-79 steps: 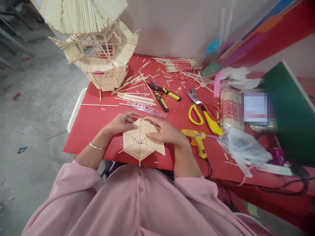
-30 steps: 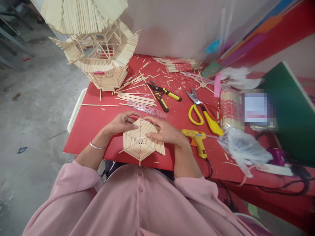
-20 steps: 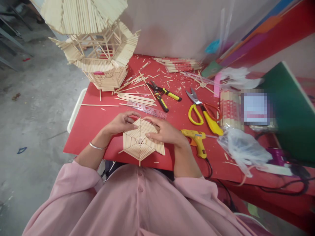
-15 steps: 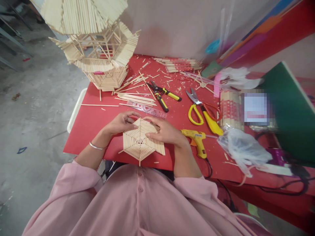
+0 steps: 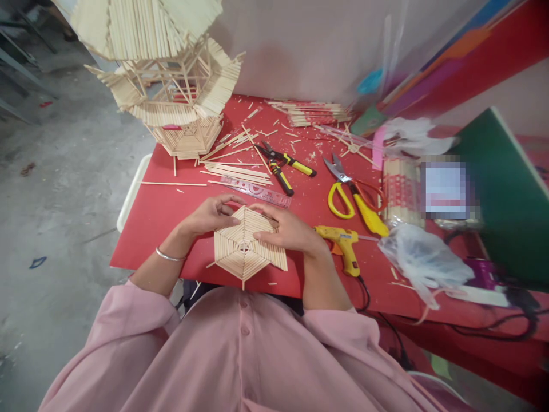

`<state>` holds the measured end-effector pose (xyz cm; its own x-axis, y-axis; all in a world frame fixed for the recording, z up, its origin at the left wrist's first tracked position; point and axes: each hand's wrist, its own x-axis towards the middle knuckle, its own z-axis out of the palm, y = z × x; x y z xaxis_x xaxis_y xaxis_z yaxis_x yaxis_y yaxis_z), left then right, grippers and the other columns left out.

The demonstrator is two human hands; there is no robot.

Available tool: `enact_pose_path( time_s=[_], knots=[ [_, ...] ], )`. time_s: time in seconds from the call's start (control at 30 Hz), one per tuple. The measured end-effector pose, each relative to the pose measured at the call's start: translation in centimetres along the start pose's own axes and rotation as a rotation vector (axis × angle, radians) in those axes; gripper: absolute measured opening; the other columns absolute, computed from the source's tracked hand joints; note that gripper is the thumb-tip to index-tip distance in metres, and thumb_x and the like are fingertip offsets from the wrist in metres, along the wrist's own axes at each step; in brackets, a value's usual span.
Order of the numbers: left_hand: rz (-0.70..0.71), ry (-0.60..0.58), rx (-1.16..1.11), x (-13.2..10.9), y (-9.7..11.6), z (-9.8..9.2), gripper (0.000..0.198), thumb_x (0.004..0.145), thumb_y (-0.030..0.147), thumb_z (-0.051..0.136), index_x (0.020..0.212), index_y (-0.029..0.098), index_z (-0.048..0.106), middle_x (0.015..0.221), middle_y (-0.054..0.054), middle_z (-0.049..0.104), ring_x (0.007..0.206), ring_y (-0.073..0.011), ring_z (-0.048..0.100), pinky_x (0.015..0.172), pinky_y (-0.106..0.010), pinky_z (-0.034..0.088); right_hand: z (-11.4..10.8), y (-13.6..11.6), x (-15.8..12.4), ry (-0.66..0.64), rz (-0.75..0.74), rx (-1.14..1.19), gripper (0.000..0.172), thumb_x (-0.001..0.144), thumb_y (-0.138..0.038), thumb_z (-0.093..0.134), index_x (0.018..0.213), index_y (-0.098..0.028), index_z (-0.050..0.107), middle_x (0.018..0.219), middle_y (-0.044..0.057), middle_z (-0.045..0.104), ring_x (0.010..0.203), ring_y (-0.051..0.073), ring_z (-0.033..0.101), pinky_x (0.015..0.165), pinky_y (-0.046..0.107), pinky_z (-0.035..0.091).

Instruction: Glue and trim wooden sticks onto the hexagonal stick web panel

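A flat hexagonal panel of wooden sticks [image 5: 240, 254] lies on the red table [image 5: 158, 214] near its front edge. My left hand [image 5: 211, 214] grips the panel's upper left corner with thumb and fingers. My right hand [image 5: 289, 229] rests on its upper right part, fingertips pressing the sticks. Both hands stay on the panel. A silver bangle circles my left wrist.
A tall stick-built pagoda model [image 5: 171, 80] stands at the table's back left. Loose sticks [image 5: 238, 169], a ruler [image 5: 257, 191], black-yellow pliers [image 5: 285, 166], yellow scissors [image 5: 349, 194], a yellow glue gun [image 5: 343, 243] and a plastic bag [image 5: 422, 260] lie behind and right of the panel.
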<state>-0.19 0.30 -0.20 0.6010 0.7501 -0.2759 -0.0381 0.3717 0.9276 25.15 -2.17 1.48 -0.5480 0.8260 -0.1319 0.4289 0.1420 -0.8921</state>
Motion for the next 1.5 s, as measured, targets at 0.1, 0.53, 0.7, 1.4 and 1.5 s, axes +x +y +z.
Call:
enact_pose_path(
  time_s=[0.1,0.53,0.7,1.4,1.5],
  knots=[
    [-0.002,0.001,0.002,-0.04,0.11,0.04,0.055,0.073,0.027,0.093,0.117,0.014,0.063,0.059,0.004,0.066,0.043,-0.006,0.048,0.042,-0.019,0.03,0.01,-0.07,-0.01,-0.001,0.003,0.0,0.063,0.081,-0.034,0.075,0.142,-0.028,0.06,0.125,0.005,0.075,0.112,0.027,0.071,0.101,0.046,0.057],
    [0.003,0.0,0.004,-0.08,0.15,0.08,0.053,0.075,0.028,0.092,0.118,0.014,0.064,0.059,0.005,0.064,0.043,-0.0061,0.048,0.042,-0.019,0.03,0.0,-0.04,0.01,-0.004,-0.002,-0.005,0.063,0.082,-0.033,0.075,0.142,-0.028,0.06,0.126,0.005,0.075,0.113,0.026,0.071,0.102,0.044,0.056],
    [0.007,-0.006,-0.017,-0.07,0.03,0.06,0.054,0.074,0.029,0.093,0.117,0.015,0.063,0.061,0.003,0.067,0.043,-0.0067,0.05,0.042,-0.019,0.031,-0.01,-0.04,0.03,-0.007,-0.003,-0.001,0.062,0.081,-0.033,0.075,0.142,-0.029,0.06,0.125,0.004,0.075,0.113,0.026,0.071,0.101,0.044,0.057],
    [-0.004,-0.002,-0.023,-0.05,0.15,0.12,0.055,0.073,0.027,0.094,0.117,0.014,0.062,0.062,0.003,0.069,0.044,-0.0071,0.053,0.043,-0.018,0.033,0.06,0.13,0.05,0.001,0.015,-0.013,0.063,0.081,-0.035,0.075,0.142,-0.028,0.06,0.124,0.005,0.075,0.11,0.026,0.071,0.099,0.044,0.057],
    [0.007,-0.006,-0.018,-0.04,0.1,0.07,0.054,0.074,0.027,0.093,0.117,0.015,0.063,0.061,0.004,0.067,0.044,-0.0069,0.052,0.043,-0.018,0.033,0.06,0.25,0.05,0.002,0.01,-0.016,0.063,0.081,-0.034,0.076,0.142,-0.03,0.06,0.124,0.003,0.075,0.111,0.026,0.071,0.099,0.044,0.058]
  ],
)
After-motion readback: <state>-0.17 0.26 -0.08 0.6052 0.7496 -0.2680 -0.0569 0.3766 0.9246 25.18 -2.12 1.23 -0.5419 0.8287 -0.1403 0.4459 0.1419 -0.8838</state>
